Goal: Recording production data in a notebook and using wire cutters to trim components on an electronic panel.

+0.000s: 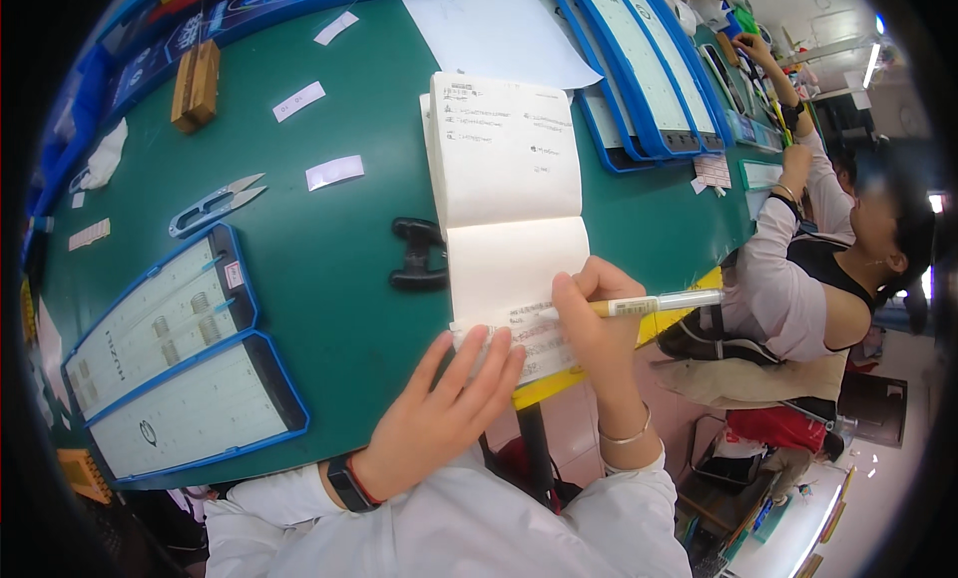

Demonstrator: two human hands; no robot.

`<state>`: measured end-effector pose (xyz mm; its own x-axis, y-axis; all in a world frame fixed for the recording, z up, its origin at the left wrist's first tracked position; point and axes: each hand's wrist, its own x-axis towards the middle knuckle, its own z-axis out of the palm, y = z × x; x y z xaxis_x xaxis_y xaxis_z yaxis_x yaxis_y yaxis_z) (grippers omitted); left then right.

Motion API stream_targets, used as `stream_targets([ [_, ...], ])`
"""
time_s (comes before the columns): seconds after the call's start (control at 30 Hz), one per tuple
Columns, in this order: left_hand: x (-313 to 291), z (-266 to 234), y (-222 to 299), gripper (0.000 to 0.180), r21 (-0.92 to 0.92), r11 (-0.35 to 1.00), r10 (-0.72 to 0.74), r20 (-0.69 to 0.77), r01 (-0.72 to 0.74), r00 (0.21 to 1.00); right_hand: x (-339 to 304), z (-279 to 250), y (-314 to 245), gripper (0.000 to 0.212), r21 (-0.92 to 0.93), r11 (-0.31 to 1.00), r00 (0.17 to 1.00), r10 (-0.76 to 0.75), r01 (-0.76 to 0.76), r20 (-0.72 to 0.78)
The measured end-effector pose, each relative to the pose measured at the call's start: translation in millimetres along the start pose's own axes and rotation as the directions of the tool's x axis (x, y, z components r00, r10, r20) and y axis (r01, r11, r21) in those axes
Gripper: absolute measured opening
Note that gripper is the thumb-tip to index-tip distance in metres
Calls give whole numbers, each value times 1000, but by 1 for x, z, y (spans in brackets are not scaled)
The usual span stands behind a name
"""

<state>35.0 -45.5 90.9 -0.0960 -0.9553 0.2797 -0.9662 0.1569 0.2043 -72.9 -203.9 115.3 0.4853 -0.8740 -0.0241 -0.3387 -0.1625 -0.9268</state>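
2 blue trays (261,363) on the green table (329,269) hold white sheets; the left hand (439,413) lies flat, fingers spread, on the open notebook (511,209) near the table edge; the right hand (599,323) grips a yellow pen (654,302)

White open paper notebook (504,179) lies on the green flat table (319,269); two blue-rimmed rectangular trays (170,358) sit left, small metal snips (215,207) beyond them.

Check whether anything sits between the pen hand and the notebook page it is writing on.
Nothing visible does. The right hand holds the pen over the notebook, and the left hand presses the page's lower edge beside it, not in its way.
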Motion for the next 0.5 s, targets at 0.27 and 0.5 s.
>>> stream_targets([
  [0.27, 1, 1, 1, 43, 2, 1000, 0, -6, 0, 1000, -2, 4, 0, 33, -148, 978, 986, -159, 150, -52],
  [0.5, 0, 3, 1, 43, 0, 1000, -9, 7, 9, 1000, 0, 6, 0, 32, -173, 972, 987, -163, 161, -1],
])
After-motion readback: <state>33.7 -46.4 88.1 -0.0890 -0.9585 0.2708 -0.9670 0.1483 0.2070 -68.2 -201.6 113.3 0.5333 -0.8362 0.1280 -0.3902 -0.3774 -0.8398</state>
